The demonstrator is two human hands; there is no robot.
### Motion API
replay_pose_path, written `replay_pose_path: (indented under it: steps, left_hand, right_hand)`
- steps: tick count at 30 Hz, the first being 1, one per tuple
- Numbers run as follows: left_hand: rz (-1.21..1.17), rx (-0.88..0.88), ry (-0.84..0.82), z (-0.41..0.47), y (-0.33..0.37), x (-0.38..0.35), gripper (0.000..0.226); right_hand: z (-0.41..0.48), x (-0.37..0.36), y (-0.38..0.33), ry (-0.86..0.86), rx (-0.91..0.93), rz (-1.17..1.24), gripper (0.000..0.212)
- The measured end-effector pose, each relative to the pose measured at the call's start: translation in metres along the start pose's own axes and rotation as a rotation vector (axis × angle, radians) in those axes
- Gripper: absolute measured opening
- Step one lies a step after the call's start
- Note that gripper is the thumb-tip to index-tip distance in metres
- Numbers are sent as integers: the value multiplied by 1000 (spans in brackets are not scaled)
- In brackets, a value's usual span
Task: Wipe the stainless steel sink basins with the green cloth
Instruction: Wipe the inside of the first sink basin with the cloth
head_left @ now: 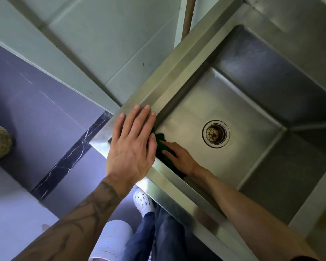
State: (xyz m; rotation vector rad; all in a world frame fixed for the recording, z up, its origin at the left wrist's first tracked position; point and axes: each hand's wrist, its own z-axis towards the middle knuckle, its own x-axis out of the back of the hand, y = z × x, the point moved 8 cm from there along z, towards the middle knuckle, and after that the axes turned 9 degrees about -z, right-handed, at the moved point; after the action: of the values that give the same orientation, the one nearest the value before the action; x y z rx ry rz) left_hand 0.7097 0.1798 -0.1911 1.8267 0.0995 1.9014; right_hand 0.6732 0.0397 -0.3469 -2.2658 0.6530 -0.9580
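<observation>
- Head view: my right hand (179, 157) is down in the sink basin (252, 157), fingers flat and pressed on the green cloth (163, 147). No pinch, just palm pressure.
- Cloth sits at the basin's near-left corner, against the left wall, part hidden under both hands.
- Left hand (132, 144) lies spread and flat on the sink rim (177, 196), holding nothing, bracing.
- Key relation: drain (215, 133) and bare basin floor lie to the right of the cloth, beyond the right hand. I judge the next stroke runs that way; right hand does it.
</observation>
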Motion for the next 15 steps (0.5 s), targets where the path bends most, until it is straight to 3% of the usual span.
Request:
replay_pose_path:
  steps: [6,15]
  left_hand:
    - [-30,5,9,0,1,1,52]
    - [-9,16,-4,1,1,2,53]
  right_hand:
    - [-27,16,-14,111,104,216,41]
    - [0,-5,6,-35,23,186,45]
